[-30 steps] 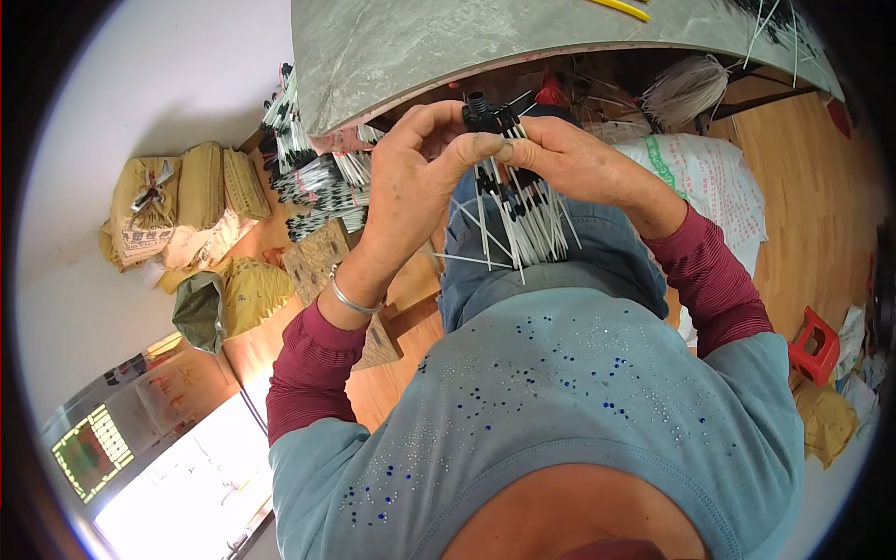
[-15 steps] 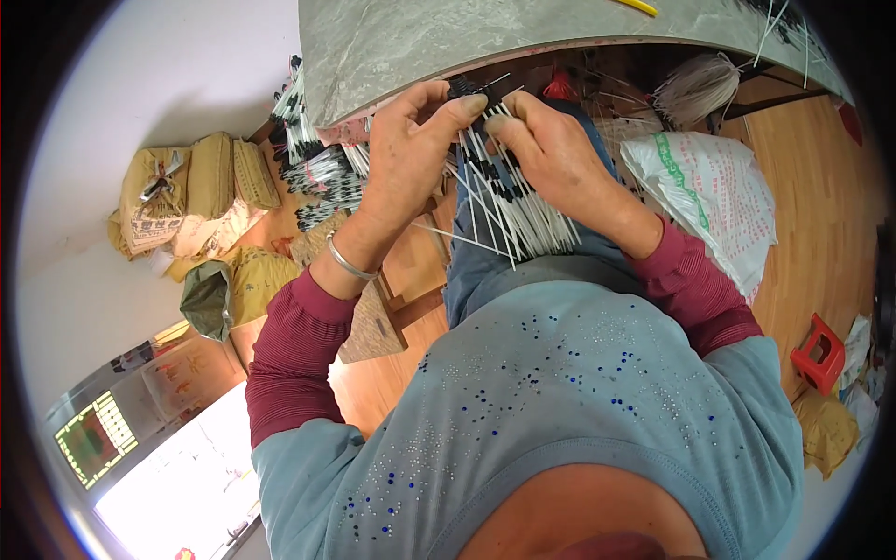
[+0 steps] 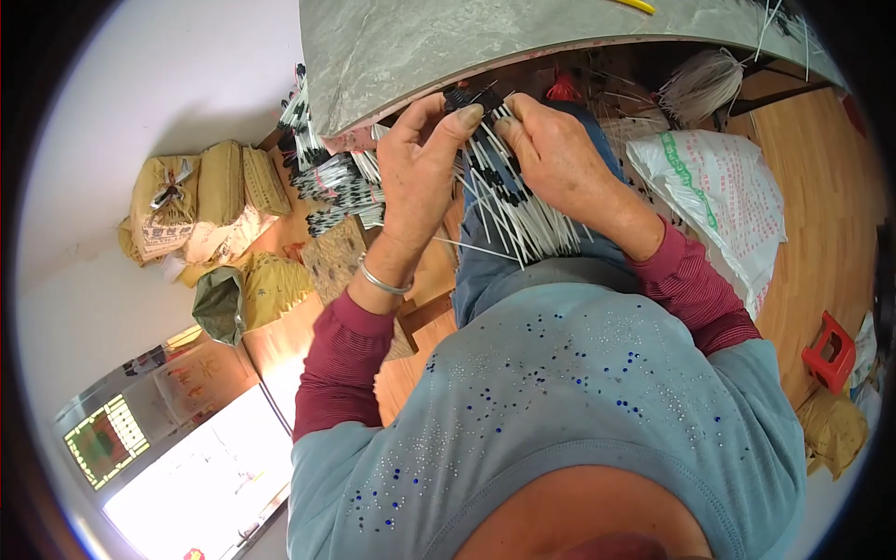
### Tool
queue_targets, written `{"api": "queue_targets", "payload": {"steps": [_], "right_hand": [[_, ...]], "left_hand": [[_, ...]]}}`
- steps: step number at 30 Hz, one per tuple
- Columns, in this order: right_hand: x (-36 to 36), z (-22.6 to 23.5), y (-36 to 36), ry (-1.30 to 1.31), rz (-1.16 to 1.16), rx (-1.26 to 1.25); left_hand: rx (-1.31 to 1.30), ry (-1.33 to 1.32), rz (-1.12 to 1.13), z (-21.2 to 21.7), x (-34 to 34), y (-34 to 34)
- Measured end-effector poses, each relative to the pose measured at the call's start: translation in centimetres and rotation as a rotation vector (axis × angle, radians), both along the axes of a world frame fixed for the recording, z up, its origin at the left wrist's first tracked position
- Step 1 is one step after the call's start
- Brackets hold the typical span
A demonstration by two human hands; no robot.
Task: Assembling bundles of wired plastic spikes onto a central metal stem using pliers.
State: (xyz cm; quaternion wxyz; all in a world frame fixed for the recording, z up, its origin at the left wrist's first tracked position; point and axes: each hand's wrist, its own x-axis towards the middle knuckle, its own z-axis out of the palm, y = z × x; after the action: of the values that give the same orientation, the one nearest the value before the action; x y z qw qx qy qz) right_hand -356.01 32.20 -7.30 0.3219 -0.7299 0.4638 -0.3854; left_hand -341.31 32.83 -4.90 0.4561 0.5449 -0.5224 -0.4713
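Observation:
A bundle of thin white rods with black fittings [image 3: 537,224] lies over my lap, its rods fanning toward my waist. The dark top of the bundle sits between my two hands, just below the table edge. My left hand [image 3: 420,159] is closed there, thumb and fingers pinching at the black ends. From the other side my right hand [image 3: 565,154] closes on the rods, with its thumb bent over them. A single white rod [image 3: 471,246] sticks out to the left. The fingers hide exactly which pieces each hand pinches.
Ahead is a grey stone-patterned table [image 3: 420,51]. More bundled rods [image 3: 341,191] lie at the left, beyond a wooden bench [image 3: 341,257]. Brown sacks [image 3: 219,182] rest by the wall. On the right are a white plastic sack [image 3: 714,191] and a red stool [image 3: 829,353].
My left forearm has swung inward, to the right. Both hands stay at the top of the bundle, now slightly lower. The surroundings have shifted slightly in view.

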Motion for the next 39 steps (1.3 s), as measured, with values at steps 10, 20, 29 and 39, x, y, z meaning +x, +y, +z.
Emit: {"api": "queue_targets", "payload": {"steps": [10, 20, 29, 39], "right_hand": [[-0.4, 0.6, 0.4, -0.014, 0.060, -0.081], [-0.8, 1.5, 1.7, -0.002, 0.006, -0.165], [-0.6, 2.2, 1.7, 0.109, -0.020, -0.216], [-1.1, 1.8, 1.2, 0.002, 0.041, -0.167]], "left_hand": [[-0.116, 0.237, -0.069, -1.2, 0.1, 0.6], [-0.098, 0.127, -0.064, 0.0, -0.9, 0.7], [-0.297, -0.246, 0.119, -0.2, -2.8, 1.6], [-0.238, -0.137, 0.053, 0.8, -2.3, 1.9]]}}
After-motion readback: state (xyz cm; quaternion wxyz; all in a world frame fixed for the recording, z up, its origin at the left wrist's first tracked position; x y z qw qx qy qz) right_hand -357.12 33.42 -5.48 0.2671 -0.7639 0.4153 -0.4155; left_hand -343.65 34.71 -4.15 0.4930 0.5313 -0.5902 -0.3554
